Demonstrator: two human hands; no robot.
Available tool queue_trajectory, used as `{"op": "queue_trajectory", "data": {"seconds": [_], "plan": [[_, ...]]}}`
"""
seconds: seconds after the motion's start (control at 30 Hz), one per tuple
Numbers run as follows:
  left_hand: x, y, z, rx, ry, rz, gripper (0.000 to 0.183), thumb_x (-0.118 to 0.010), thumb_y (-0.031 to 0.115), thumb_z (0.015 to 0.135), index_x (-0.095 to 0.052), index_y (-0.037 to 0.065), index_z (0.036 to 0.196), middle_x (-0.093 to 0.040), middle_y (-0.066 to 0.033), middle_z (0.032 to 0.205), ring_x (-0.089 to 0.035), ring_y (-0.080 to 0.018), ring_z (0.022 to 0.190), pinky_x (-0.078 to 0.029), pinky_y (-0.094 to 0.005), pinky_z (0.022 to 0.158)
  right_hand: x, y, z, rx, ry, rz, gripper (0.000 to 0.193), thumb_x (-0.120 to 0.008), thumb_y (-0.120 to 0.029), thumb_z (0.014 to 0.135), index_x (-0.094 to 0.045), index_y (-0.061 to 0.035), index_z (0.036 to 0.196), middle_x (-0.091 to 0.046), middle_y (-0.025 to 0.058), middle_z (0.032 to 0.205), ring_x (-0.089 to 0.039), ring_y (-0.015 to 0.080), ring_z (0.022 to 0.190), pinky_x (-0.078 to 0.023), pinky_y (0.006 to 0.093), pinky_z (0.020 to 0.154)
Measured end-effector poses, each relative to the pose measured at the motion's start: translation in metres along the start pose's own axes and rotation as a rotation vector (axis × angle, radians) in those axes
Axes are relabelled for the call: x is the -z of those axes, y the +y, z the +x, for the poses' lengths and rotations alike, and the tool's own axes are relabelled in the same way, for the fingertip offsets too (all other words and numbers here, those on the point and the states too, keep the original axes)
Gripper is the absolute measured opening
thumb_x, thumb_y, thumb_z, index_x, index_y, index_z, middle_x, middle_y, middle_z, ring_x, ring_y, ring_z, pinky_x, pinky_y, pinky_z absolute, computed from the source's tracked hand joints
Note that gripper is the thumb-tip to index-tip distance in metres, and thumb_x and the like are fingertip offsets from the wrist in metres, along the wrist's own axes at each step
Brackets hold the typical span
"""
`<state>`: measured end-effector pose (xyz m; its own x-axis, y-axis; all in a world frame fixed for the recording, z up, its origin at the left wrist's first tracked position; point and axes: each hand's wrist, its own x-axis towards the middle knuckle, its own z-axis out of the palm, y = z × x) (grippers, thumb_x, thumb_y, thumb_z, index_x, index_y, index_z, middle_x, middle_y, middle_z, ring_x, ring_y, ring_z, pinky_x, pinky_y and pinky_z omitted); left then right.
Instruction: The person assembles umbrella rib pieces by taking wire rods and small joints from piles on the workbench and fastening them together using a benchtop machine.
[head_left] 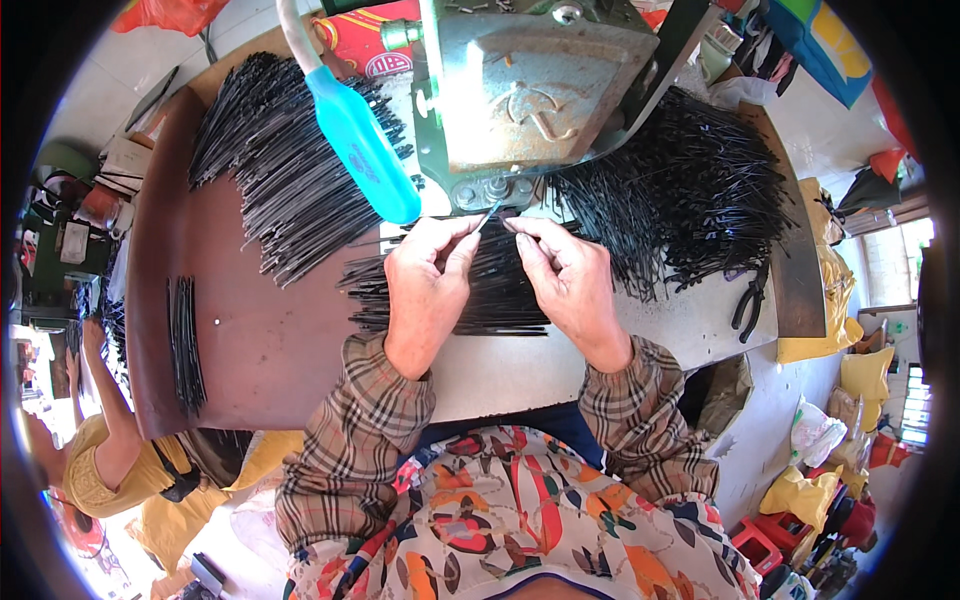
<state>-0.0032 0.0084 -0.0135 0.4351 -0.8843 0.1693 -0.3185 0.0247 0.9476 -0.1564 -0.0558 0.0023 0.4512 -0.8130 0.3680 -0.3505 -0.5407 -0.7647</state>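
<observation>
Under the head of a green and bare-metal bench machine (545, 105), my two hands work close together. My left hand (432, 285) is closed in a pinch on a thin rod (488, 214), its tip right below the machine's working point. Opposite it, my right hand (568, 275) also pinches, with a small dark end of something thin at its fingertips; its full shape is hidden. Beneath both hands lies a bundle of thin black rods (500, 310). A blue lamp (365, 150) on a white bendable neck hangs just beyond my left hand.
Heaps of black rods lie left (310, 190) and right (690, 190) of the machine. A small bundle (186, 345) sits on the brown sheet (270, 350). Black-handled pliers (750, 305) rest at the right. Another person (110, 450) works at far left. Yellow sacks (805, 495) stand right.
</observation>
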Motion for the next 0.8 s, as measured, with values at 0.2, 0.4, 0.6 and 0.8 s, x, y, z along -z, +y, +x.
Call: {"op": "queue_trajectory", "data": {"seconds": [0.2, 0.4, 0.6, 0.8], "plan": [[0.006, -0.004, 0.010, -0.140, -0.010, -0.027, 0.022, -0.063, -0.003, 0.084, -0.069, -0.001, 0.104, -0.066, -0.0070, 0.081, -0.059, -0.0102, 0.069, -0.047, -0.0231, 0.064, -0.008, 0.019, 0.013, -0.188, -0.110, 0.456, 0.014, -0.061, -0.008, 0.091, -0.065, 0.0007, 0.102, -0.060, 0.0016, 0.069, -0.047, 0.0010, 0.062, -0.039, 0.0200, 0.054], [0.012, 0.004, 0.029, -0.119, -0.080, 0.036, 0.025, -0.061, -0.003, 0.085, -0.068, -0.002, 0.109, -0.064, -0.0041, 0.079, -0.055, -0.0081, 0.072, -0.046, -0.0218, 0.067, -0.014, 0.025, 0.028, -0.176, -0.090, 0.439, 0.013, -0.061, -0.006, 0.091, -0.066, 0.0024, 0.100, -0.058, -0.0025, 0.069, -0.045, 0.0003, 0.061, -0.036, 0.0183, 0.052], [-0.001, -0.001, 0.038, -0.259, -0.003, 0.141, 0.020, -0.061, -0.002, 0.086, -0.069, -0.002, 0.103, -0.063, -0.0057, 0.078, -0.055, -0.0092, 0.068, -0.045, -0.0226, 0.064, -0.018, 0.033, 0.033, -0.115, 0.003, 0.414, 0.013, -0.063, -0.007, 0.090, -0.066, 0.0032, 0.097, -0.062, 0.0001, 0.069, -0.048, 0.0006, 0.059, -0.038, 0.0193, 0.050], [0.000, 0.008, 0.033, -0.545, 0.073, 0.475, 0.024, -0.060, -0.008, 0.077, -0.064, 0.000, 0.100, -0.058, -0.0136, 0.080, -0.060, -0.0263, 0.069, -0.048, -0.0332, 0.061, -0.012, 0.029, 0.039, -0.150, -0.041, 0.374, 0.014, -0.065, -0.008, 0.088, -0.067, 0.0039, 0.095, -0.063, 0.0016, 0.067, -0.049, 0.0020, 0.058, -0.039, 0.0203, 0.051]]}}
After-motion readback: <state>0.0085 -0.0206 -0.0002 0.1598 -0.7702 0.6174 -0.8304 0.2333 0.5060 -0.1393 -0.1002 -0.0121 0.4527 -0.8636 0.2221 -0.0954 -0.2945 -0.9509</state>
